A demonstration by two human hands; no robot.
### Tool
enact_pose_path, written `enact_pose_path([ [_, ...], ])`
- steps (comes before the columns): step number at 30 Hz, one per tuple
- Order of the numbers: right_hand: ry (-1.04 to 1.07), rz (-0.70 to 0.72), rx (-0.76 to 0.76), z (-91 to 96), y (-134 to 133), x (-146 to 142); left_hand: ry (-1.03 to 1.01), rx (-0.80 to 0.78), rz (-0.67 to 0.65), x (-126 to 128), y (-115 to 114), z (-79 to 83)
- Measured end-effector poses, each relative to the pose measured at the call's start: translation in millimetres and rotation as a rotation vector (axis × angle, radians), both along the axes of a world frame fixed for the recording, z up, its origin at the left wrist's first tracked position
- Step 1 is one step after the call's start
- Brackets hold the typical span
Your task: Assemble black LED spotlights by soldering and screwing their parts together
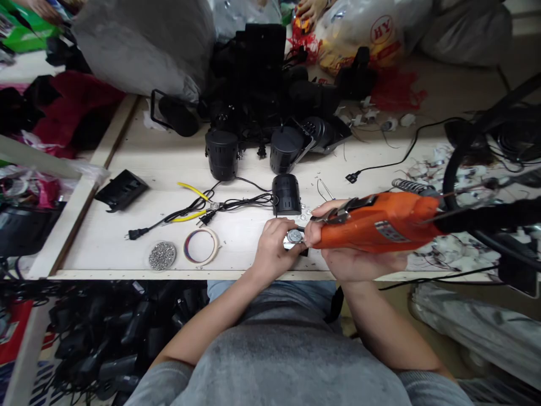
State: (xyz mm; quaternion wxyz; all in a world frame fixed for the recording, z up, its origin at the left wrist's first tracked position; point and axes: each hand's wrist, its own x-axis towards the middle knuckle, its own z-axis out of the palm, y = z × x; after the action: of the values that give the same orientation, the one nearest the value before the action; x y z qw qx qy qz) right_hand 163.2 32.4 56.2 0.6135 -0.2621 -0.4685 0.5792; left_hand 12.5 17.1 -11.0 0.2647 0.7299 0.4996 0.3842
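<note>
My left hand (pixel 273 246) pinches a small round silver metal part (pixel 295 237) on a flat bracket, low over the bench. My right hand (pixel 338 239) grips an orange electric drill (pixel 378 223), its nose pressed close to that part; the exact contact is hidden by my fingers. A black cylindrical lamp housing (pixel 286 194) stands just beyond my hands, with several small silver pieces (pixel 305 217) scattered beside it.
On the pale wooden bench (pixel 236 248) lie yellow-handled pliers (pixel 192 194), black plugged cords (pixel 169 217), a tape roll (pixel 201 246) and a disc of screws (pixel 162 255). More black housings (pixel 221 155) stand behind. A thick black cable (pixel 486 220) crosses the right side. A co-worker's hand (pixel 308 8) shows at the top.
</note>
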Motion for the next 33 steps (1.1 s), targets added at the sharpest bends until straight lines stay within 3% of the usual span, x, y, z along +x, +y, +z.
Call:
enact_pose_path([
  [7, 0.018, 0.060, 0.051, 9.4, 5.2, -3.9, -0.037, -0.073, 0.035, 4.5, 2.6, 4.0],
  [11, 0.007, 0.090, 0.003, 20.8, 3.0, 0.3, -0.055, -0.103, 0.059, 6.4, 2.7, 4.1],
  [16, 0.062, -0.003, 0.045, 34.0, 0.5, -4.5, -0.081, -0.087, 0.120, 7.7, -2.6, 2.5],
  [23, -0.004, -0.007, -0.036, 15.7, 13.4, -36.8, -0.123, -0.147, 0.172, 9.6, -6.2, -0.2],
  [33, -0.055, 0.070, -0.032, 2.8, 13.0, -32.8, -0.140, -0.147, 0.160, 8.4, -4.3, -2.7],
])
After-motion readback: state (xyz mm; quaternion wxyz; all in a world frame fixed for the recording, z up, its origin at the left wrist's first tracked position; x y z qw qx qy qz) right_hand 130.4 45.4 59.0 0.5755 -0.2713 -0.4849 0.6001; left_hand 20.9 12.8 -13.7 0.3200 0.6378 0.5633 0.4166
